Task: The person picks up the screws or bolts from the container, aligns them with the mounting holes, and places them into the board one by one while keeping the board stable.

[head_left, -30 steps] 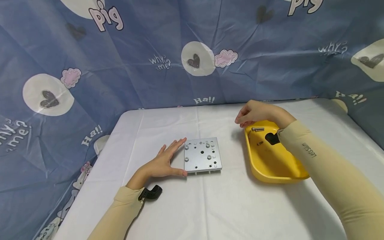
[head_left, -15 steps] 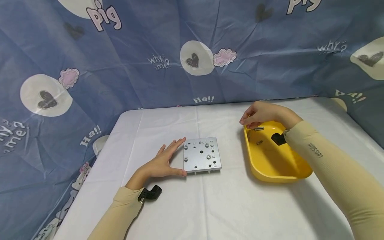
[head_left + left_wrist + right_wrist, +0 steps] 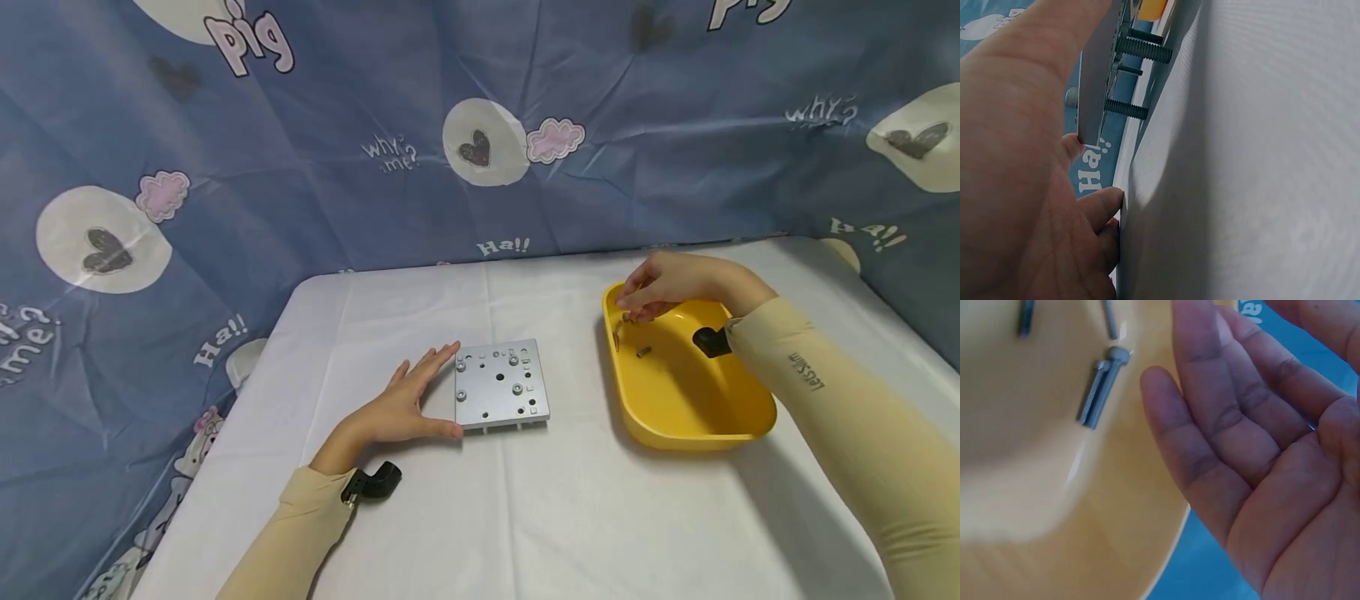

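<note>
Right hand (image 3: 667, 287) hovers over the far corner of the yellow tray (image 3: 697, 417), fingers loosely bent and apart, holding nothing that the wrist view shows; its fingertips (image 3: 1160, 384) hang just beside a short grey bolt (image 3: 1100, 390) lying on the tray's smooth, glossy inner slope. Two more bolts lie near it at the tray's far end, one (image 3: 642, 352) out on the floor of the tray. Left hand (image 3: 397, 408) lies flat on the white cloth (image 3: 525, 517), fingers straight and spread, thumb and forefinger touching the near-left edge of a square metal plate (image 3: 498, 396). That plate is dull silver, drilled with round holes and carrying several bolt heads on top; from the left wrist view its threaded bolt shafts (image 3: 1144, 50) stand between plate and cloth, lifting it off the table. Plate and tray sit well apart. A wrinkled blue cartoon-printed sheet (image 3: 300, 125) hangs behind as a backdrop.
</note>
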A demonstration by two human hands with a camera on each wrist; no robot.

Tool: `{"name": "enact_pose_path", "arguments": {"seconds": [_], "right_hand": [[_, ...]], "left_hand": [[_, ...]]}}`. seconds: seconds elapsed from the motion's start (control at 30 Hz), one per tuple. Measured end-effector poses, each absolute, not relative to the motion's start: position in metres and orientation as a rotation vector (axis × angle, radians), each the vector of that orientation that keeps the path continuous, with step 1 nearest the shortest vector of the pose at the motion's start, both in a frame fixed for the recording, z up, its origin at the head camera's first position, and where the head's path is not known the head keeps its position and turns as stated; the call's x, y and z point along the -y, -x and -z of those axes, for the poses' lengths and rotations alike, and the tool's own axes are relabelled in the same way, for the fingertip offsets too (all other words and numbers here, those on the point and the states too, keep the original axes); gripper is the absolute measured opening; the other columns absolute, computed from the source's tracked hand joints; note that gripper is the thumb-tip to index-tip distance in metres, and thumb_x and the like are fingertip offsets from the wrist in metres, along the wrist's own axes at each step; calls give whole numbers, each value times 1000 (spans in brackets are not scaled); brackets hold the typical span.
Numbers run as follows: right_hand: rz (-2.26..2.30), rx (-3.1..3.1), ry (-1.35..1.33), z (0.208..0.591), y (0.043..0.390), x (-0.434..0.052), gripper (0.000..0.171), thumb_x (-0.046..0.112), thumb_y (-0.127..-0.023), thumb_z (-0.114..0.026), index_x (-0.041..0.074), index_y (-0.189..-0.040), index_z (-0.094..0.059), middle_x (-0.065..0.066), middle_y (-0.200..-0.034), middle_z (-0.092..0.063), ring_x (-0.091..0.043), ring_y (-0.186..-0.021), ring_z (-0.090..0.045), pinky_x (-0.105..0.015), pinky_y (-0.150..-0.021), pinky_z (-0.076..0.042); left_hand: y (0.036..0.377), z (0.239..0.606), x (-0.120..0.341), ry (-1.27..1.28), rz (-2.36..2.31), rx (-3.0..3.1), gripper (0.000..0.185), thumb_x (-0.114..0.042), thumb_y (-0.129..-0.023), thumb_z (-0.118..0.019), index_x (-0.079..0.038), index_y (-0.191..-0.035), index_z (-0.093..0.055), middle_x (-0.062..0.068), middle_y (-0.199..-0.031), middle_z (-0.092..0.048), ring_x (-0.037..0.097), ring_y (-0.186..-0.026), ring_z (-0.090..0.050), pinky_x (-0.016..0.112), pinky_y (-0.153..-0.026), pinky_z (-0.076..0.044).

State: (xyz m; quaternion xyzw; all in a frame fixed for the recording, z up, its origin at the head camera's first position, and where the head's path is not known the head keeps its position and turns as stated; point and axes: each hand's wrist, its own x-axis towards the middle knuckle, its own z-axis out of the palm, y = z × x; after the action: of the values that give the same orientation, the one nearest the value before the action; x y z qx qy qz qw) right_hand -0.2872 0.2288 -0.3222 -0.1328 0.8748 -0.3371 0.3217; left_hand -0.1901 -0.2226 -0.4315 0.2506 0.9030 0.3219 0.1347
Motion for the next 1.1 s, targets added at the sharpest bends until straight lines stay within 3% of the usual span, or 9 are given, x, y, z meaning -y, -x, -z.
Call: {"name": "enact_pose_path", "arguments": {"seconds": [0.43,0.93,1.1], "right_hand": [[803,-2262,323,337,292,-239,42,26,-108,-65,-6,-135,-66,4,-95,-77,-9,-87,-69,-27,-84,-60],[812,-2249,252,345,292,-252,39,24,-108,-67,-5,-133,-69,4,-88,-76,-7,-78,-69,-25,-76,-60],[818,-2268,292,349,290,-250,40,18,-106,-67,-9,-135,-67,1,-93,-80,-6,-81,-74,-25,-79,-63]], "left_hand": [[191,433,225,-711,-912,-2619,126,-50,-79,-95,-32,-174,-14,0,-183,-14,35,-170,-4,62,-135,10],[197,429,219,-745,-921,-2630,124,-50,-80,-94,-31,-174,-16,5,-183,-15,37,-170,-5,65,-134,10],[193,432,221,-722,-916,-2626,126,-50,-78,-95,-31,-174,-15,10,-182,-16,38,-170,-5,66,-134,9]]}}
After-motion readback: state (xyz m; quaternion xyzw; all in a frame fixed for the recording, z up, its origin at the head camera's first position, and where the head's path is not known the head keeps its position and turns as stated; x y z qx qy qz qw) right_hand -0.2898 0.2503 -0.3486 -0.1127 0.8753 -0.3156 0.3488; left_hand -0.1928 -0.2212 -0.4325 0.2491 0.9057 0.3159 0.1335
